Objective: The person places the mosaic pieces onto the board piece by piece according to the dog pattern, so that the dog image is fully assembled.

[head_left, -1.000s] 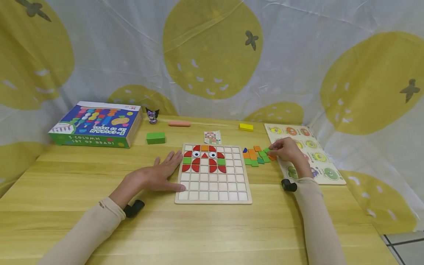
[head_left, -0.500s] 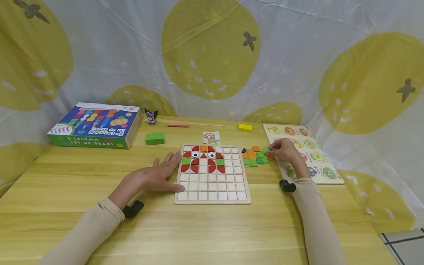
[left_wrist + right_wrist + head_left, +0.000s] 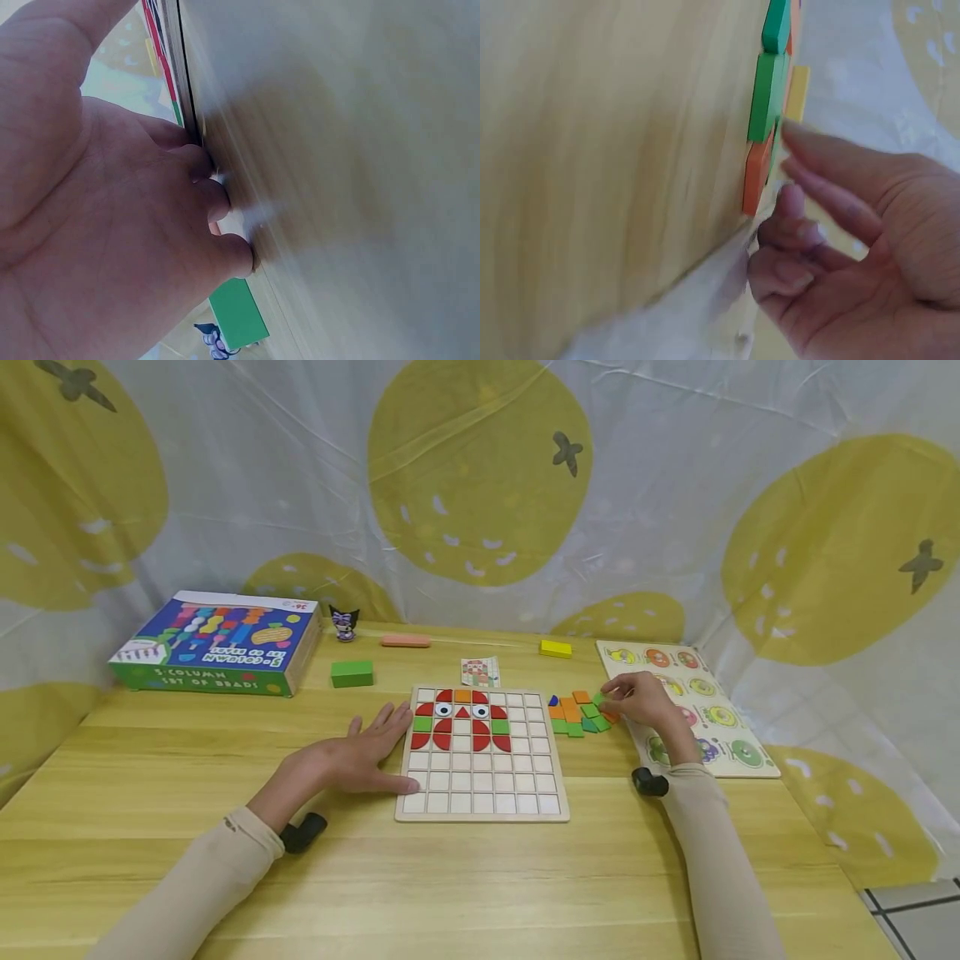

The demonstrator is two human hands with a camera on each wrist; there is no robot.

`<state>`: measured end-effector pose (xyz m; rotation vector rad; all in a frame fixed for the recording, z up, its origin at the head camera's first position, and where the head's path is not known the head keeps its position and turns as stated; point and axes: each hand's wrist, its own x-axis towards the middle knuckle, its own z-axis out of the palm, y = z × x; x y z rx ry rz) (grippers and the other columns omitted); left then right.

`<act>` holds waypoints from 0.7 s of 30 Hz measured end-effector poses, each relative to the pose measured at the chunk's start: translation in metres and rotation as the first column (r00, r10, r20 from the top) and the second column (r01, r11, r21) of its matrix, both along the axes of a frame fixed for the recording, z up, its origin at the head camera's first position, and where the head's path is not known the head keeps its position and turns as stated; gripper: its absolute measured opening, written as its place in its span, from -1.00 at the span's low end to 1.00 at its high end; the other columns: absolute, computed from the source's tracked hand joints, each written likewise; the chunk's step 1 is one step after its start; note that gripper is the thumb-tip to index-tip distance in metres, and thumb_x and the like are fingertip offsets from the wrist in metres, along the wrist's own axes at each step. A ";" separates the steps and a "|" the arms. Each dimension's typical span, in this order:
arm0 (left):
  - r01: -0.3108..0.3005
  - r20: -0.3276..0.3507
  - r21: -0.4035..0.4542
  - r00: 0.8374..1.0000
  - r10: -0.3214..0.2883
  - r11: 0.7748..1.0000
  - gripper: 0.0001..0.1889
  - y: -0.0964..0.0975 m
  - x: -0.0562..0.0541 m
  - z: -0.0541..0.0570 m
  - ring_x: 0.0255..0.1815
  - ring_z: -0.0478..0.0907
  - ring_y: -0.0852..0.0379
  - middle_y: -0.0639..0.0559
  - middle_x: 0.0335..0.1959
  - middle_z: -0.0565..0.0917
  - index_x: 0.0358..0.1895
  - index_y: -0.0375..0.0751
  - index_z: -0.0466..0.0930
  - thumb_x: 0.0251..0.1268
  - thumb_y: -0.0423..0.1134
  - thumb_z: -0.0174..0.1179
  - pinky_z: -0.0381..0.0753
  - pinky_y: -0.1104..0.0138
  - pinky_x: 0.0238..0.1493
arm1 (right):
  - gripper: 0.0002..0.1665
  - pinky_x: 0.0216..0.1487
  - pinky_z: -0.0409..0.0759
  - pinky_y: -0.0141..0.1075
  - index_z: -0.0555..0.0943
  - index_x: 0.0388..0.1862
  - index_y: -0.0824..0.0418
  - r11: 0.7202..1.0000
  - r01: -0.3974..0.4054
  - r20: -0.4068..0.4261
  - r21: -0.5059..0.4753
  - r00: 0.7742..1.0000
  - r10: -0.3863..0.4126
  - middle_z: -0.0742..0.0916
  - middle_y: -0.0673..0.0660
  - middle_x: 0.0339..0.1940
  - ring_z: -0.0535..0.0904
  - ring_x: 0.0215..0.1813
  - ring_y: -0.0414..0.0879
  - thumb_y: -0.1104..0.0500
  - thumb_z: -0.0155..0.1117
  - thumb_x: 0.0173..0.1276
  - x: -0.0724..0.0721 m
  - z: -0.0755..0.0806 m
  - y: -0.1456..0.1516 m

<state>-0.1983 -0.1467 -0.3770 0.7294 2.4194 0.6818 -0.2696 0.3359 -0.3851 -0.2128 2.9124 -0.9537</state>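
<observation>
Shifted slightly left vs 1 s ago w/ R hand (image 3: 642, 700). W/ L hand (image 3: 354, 763) spread, gripping nothing, steady board (image 3: 483, 804); at tiles (image 3: 572, 714) just R of it, best pinch one by edges w/ fingers half-curled; can't tell grip.

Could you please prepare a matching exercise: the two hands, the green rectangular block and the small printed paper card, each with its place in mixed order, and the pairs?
Column one
1. Bare left hand
2. Bare right hand
3. Green rectangular block
4. Small printed paper card

Column two
A. At the loose, flat, coloured tiles
B. Just beyond the far edge of the square, gridded wooden board
C. At the left edge of that board
D. Just right of the blue-topped cardboard box

Right pairs: 1-C, 2-A, 3-D, 4-B
</observation>
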 end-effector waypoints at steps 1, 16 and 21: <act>-0.003 -0.003 -0.008 1.000 0.003 1.000 0.31 -0.001 -0.001 -0.002 0.79 -0.49 -0.33 -0.30 0.80 -0.34 0.78 -0.30 -0.29 0.36 0.44 0.30 -0.54 -0.38 0.63 | -0.66 -0.26 0.51 -0.26 0.77 0.11 0.41 1.000 -0.029 -0.005 -0.002 1.000 0.029 0.77 0.21 -0.28 0.58 -0.26 -0.04 0.23 0.51 0.45 -0.001 0.000 -0.002; -0.007 -0.041 -0.060 0.999 0.005 0.998 0.39 -0.004 -0.012 -0.023 0.81 -0.50 -0.19 -0.09 0.82 -0.40 0.79 -0.18 -0.33 0.23 0.62 0.23 -0.50 -0.31 0.67 | -0.79 -0.17 0.50 -0.18 0.81 -0.09 0.34 0.994 -0.102 -0.003 0.027 0.995 0.102 0.74 0.16 -0.30 0.53 -0.24 0.00 0.19 0.52 0.48 -0.008 -0.003 -0.019; -0.010 -0.037 -0.062 0.999 0.008 0.998 0.37 -0.004 -0.012 -0.023 0.81 -0.51 -0.18 -0.07 0.82 -0.41 0.80 -0.15 -0.34 0.26 0.59 0.25 -0.50 -0.30 0.68 | -0.77 -0.19 0.49 -0.22 0.76 -0.13 0.37 0.995 -0.098 0.053 0.005 0.994 0.098 0.72 0.14 -0.29 0.49 -0.25 -0.02 0.18 0.52 0.48 -0.007 -0.004 -0.017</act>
